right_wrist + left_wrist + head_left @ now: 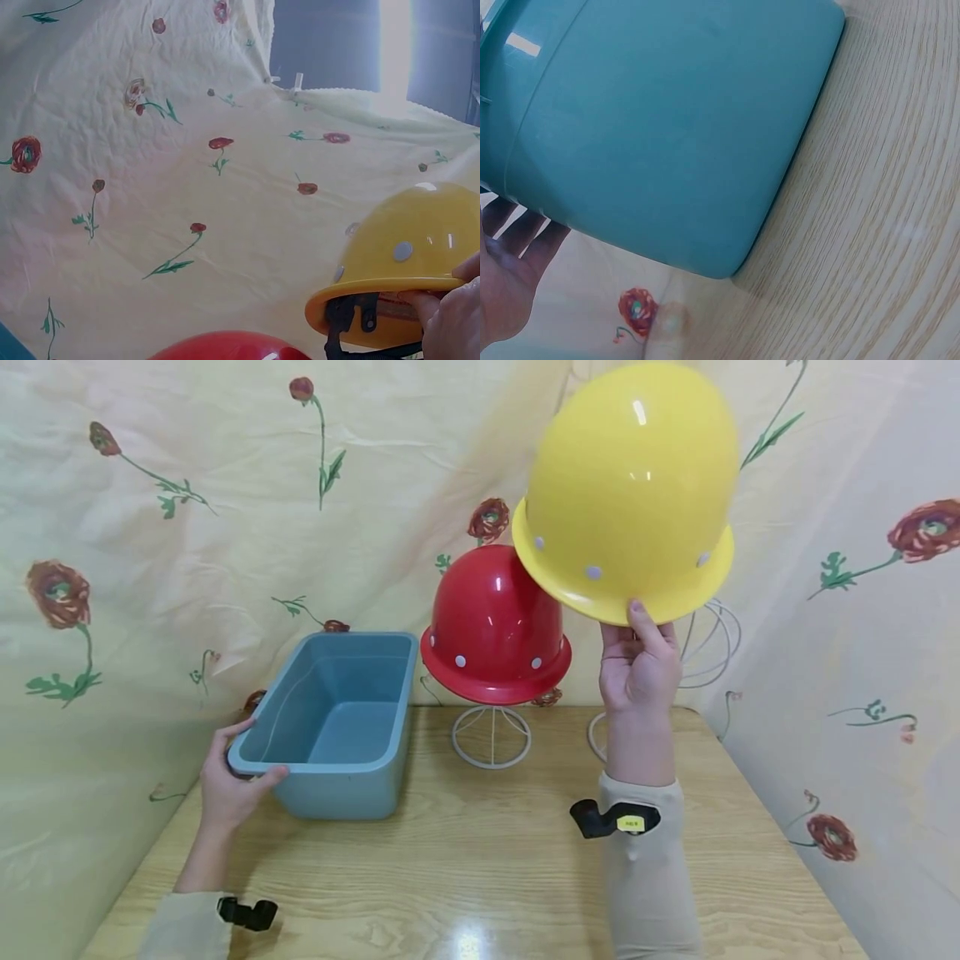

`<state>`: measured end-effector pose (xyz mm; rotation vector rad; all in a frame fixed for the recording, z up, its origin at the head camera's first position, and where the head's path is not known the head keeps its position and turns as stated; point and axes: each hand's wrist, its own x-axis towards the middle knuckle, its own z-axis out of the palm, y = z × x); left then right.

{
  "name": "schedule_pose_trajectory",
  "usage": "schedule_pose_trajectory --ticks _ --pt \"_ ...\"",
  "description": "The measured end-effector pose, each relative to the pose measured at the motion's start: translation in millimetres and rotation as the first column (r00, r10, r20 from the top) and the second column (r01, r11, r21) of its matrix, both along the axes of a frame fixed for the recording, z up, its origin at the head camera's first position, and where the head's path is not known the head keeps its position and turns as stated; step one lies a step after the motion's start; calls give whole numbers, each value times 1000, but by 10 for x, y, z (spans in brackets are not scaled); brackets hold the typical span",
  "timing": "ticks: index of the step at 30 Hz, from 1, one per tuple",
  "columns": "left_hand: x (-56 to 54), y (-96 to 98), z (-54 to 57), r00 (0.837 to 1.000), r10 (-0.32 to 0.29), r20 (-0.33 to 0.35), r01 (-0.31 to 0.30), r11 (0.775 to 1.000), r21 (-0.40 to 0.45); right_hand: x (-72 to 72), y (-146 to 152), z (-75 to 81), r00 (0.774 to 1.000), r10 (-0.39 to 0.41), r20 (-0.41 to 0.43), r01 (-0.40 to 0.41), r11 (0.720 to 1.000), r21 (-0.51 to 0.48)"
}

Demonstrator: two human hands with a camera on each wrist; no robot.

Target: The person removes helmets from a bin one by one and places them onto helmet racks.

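Right hand point(641, 664) pinching yellow hard hat point(633, 493), upper right, red hard hat point(495, 622) partly covered, centre, left hand point(231, 787) gripping blue bin point(337, 793), left, wire stand point(738, 635) mostly hidden behind right arm point(647, 860)

In the head view, the yellow helmet point(633, 485) is hiding four fingertips of the right hand point(641, 670). The right forearm point(641, 747) is covering part of the right wire stand point(739, 633). In the left wrist view, the top and left edges are cutting the blue bin point(667, 135). The writing on the yellow label point(631, 823) is appearing too small for reading.
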<state>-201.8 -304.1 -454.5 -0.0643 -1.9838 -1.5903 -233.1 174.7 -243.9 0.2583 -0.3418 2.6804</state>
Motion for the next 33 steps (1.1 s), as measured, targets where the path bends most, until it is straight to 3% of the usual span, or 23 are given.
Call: schedule_pose_trajectory --ticks 11,22,28,33 --pt "2 12 -9 1000 -8 -13 8 1000 6 20 131 -16 999 -23 -36 23 1000 -4" --pt "-5 9 4 1000 -7 -28 7 1000 -7 37 330 -7 1000 -23 -4 22 999 -45" --pt "32 18 -9 1000 21 2 -21 1000 -16 7 433 -51 1000 -9 16 11 997 -82" --pt "43 26 -1 999 29 14 -29 999 -23 -21 525 -90 999 -47 10 48 994 -94"
